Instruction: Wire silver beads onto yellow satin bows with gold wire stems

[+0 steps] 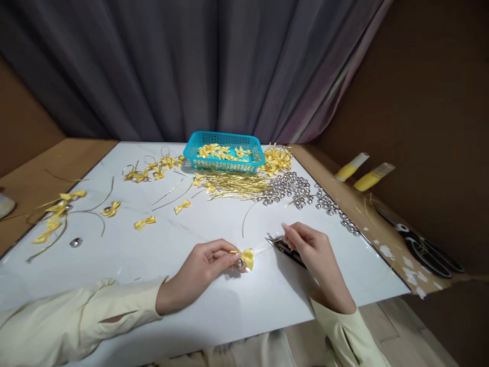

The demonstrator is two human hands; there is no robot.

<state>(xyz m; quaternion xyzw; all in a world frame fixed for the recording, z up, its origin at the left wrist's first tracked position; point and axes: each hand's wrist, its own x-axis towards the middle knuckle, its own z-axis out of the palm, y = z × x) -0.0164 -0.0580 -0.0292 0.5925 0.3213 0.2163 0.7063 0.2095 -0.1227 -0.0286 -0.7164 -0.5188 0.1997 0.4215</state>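
My left hand (206, 267) pinches a yellow satin bow (248, 258) just above the table, with a silver heart-shaped bead (240, 264) against its near side. To the right, my right hand (308, 247) is closed, thumb and fingertips together. A thin gold bit shows by those fingertips, too small to name. Black thread snips (284, 248) with pointed silver tips lie below the same hand; their rear end is hidden, and I cannot tell whether the curled fingers grip them. A faint pale streak runs between the bow and the snips.
A blue basket (225, 166) of yellow bows stands at the back. Before it lie gold cords (237, 184) and many silver beads (290, 186). Bows with cords (57, 209) spread leftward. Black-handled scissors (424, 250) and two yellow-filled tubes (374, 176) lie along the right edge.
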